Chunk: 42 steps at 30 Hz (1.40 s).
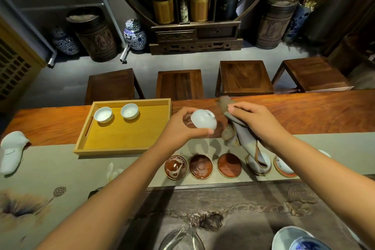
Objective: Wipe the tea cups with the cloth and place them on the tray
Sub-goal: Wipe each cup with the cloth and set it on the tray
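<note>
My left hand [178, 128] grips a pale white tea cup [203, 118], tilted with its foot pointing up and to the right, above the table just right of the tray. My right hand [255, 122] holds a grey-brown cloth [243, 138] beside the cup; the cloth hangs down over a cup on a saucer [258, 165]. The yellow wooden tray [125, 138] holds two white cups [103, 114] [129, 111] at its far left. Another cup on a saucer [283, 165] is partly hidden by my right forearm.
Three brown saucers [175, 166] [200, 166] [229, 165] stand in a row on the grey runner. A white vessel [12, 150] lies at the far left. A glass pitcher [180, 237] and a blue-and-white bowl [298, 239] sit near me. Stools [179, 84] line the far side.
</note>
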### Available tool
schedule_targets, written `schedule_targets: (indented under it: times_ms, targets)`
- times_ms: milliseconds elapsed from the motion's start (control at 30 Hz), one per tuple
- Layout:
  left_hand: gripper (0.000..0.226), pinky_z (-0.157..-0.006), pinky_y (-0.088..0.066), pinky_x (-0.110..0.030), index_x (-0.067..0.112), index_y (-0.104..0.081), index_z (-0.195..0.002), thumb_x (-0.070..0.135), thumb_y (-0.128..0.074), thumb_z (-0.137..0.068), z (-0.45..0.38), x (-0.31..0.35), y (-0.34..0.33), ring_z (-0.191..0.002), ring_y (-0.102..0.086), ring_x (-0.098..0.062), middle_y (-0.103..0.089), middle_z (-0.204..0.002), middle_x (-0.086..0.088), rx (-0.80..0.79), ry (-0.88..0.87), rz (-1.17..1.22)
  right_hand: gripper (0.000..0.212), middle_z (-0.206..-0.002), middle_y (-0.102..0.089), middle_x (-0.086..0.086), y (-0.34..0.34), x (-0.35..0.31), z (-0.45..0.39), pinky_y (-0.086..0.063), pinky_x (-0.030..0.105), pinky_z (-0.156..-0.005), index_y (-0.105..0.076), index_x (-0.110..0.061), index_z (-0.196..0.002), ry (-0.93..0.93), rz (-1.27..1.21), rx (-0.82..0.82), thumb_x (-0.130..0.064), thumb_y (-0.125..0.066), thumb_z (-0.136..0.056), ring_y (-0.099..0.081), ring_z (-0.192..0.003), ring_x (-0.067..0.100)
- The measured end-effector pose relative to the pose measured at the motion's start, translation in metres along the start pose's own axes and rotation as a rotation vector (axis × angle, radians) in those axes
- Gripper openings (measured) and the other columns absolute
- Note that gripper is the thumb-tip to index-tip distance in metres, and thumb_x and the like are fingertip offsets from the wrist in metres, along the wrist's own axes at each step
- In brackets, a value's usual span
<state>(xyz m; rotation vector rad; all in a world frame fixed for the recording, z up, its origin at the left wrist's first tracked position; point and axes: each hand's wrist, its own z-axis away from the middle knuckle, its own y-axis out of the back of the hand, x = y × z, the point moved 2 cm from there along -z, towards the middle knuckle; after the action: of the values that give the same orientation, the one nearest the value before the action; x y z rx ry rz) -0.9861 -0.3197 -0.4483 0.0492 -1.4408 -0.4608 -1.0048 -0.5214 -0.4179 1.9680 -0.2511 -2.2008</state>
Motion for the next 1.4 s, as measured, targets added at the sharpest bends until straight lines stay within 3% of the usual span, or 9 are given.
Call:
schedule_targets:
  times_ms: [200,367,567,700,800,867,1000,1100,1400]
  targets:
    - [0.052,-0.065,-0.048,-0.009,0.029,-0.059,-0.097,0.027,-0.088,-0.054,0.001,-0.003,0.001,-0.081,-0.065,0.005,-0.068,-0.096,0.009,-0.048,0.037,0.086,0.019,-0.104,-0.067,-0.019,-0.027,-0.016,0.000,-0.039,-0.001,-0.082,-0.066,-0.034,-0.104,0.137,0.129,-0.131,-0.027,-0.059,-0.088,-0.056,-0.096,-0.016]
    - [0.050,-0.066,-0.048,-0.010,0.020,-0.060,-0.099,0.021,-0.087,-0.057,0.001,-0.004,0.004,-0.080,-0.067,0.002,-0.070,-0.094,0.007,-0.059,0.043,0.106,0.023,-0.115,-0.063,-0.009,-0.039,-0.012,0.004,-0.037,0.015,-0.093,-0.060,-0.051,-0.102,0.138,0.190,-0.150,-0.036,-0.062,-0.084,-0.054,-0.109,-0.001]
    - [0.049,-0.065,-0.050,-0.011,0.018,-0.060,-0.101,0.019,-0.086,-0.060,0.003,-0.002,0.001,-0.080,-0.066,0.003,-0.069,-0.097,0.005,-0.054,0.063,0.136,0.027,-0.114,-0.066,-0.007,-0.037,-0.011,0.003,-0.041,0.024,-0.095,-0.066,-0.033,-0.113,0.139,0.264,-0.130,-0.037,-0.057,-0.088,-0.057,-0.108,0.005]
    - [0.046,-0.058,-0.050,-0.010,0.019,-0.060,-0.098,0.015,-0.086,-0.060,0.003,0.003,-0.002,-0.077,-0.066,0.005,-0.067,-0.096,0.002,-0.028,0.052,0.168,0.016,-0.089,-0.067,-0.010,-0.036,-0.016,0.003,-0.041,0.013,-0.074,-0.069,-0.037,-0.090,0.167,0.352,-0.079,-0.037,-0.053,-0.090,-0.058,-0.084,0.001]
    - [0.048,-0.055,-0.048,-0.008,0.019,-0.059,-0.098,0.016,-0.086,-0.059,0.003,0.006,-0.005,-0.075,-0.065,0.008,-0.066,-0.095,0.002,0.003,0.036,0.167,0.035,-0.062,-0.049,-0.012,-0.035,-0.020,0.004,-0.033,0.009,-0.057,-0.049,-0.039,-0.057,0.206,0.485,-0.031,-0.032,-0.051,-0.092,-0.046,-0.062,0.001]
    - [0.053,-0.057,-0.048,-0.008,0.018,-0.059,-0.102,0.021,-0.087,-0.057,0.002,0.006,-0.007,-0.076,-0.065,0.005,-0.066,-0.097,0.002,0.022,0.032,0.139,0.041,-0.059,-0.043,-0.011,-0.035,-0.023,0.006,-0.032,0.011,-0.056,-0.040,-0.036,-0.054,0.217,0.568,-0.020,-0.031,-0.050,-0.093,-0.042,-0.059,0.004]
    - [0.055,-0.062,-0.048,-0.009,0.027,-0.058,-0.099,0.035,-0.088,-0.052,0.000,0.006,-0.011,-0.084,-0.063,0.001,-0.066,-0.097,0.010,0.054,0.027,0.049,0.031,-0.065,-0.045,-0.006,-0.035,-0.026,0.007,-0.023,0.027,-0.055,-0.047,-0.026,-0.064,0.232,0.668,-0.004,-0.029,-0.048,-0.094,-0.043,-0.066,0.014]
    - [0.054,-0.066,-0.049,-0.013,0.032,-0.057,-0.094,0.039,-0.088,-0.050,-0.002,0.005,-0.013,-0.085,-0.063,0.001,-0.066,-0.095,0.012,0.071,0.023,0.031,0.026,-0.081,-0.056,0.008,-0.035,-0.028,0.007,-0.021,0.027,-0.061,-0.063,-0.011,-0.087,0.273,0.769,0.025,-0.029,-0.045,-0.095,-0.049,-0.077,0.021]
    - [0.068,-0.078,-0.052,-0.024,0.030,-0.058,-0.099,0.053,-0.082,-0.040,-0.008,-0.002,-0.016,-0.090,-0.062,-0.003,-0.065,-0.096,0.013,0.105,0.043,0.029,0.032,-0.104,-0.061,0.018,-0.037,-0.029,-0.003,-0.020,0.026,-0.063,-0.059,-0.005,-0.109,0.333,0.980,0.065,-0.028,-0.041,-0.096,-0.054,-0.097,0.032]
